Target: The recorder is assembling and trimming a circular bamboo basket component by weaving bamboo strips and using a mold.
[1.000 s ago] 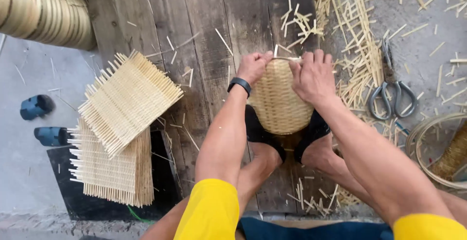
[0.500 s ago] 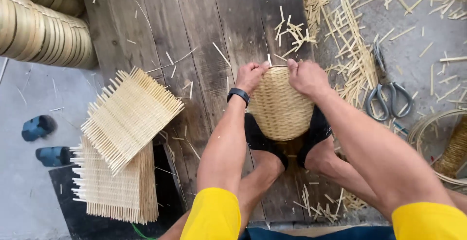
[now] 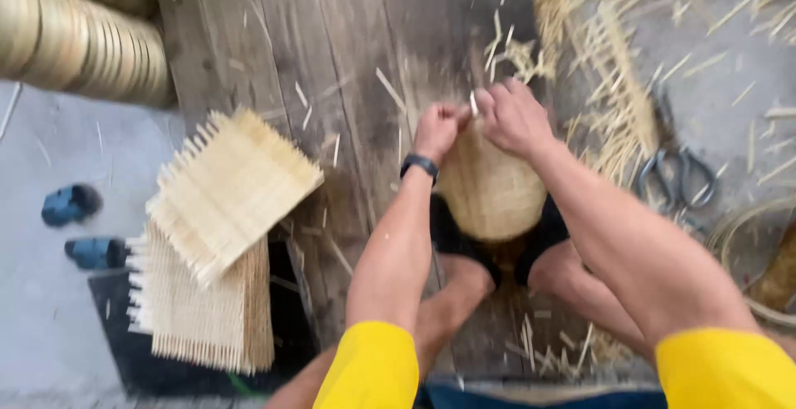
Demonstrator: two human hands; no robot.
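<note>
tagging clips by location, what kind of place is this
Most likely a bamboo weaving workshop floor. Both hands work at the rim of a small woven basket, square woven mats lie stacked beside it, and split strips and scissors litter the wooden planks.

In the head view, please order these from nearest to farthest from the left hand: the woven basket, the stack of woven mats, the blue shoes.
From the left hand:
1. Woven basket, touched by the hand, between the knees.
2. Stack of woven mats, further left on the boards.
3. Blue shoes, far left on the grey floor.
</note>
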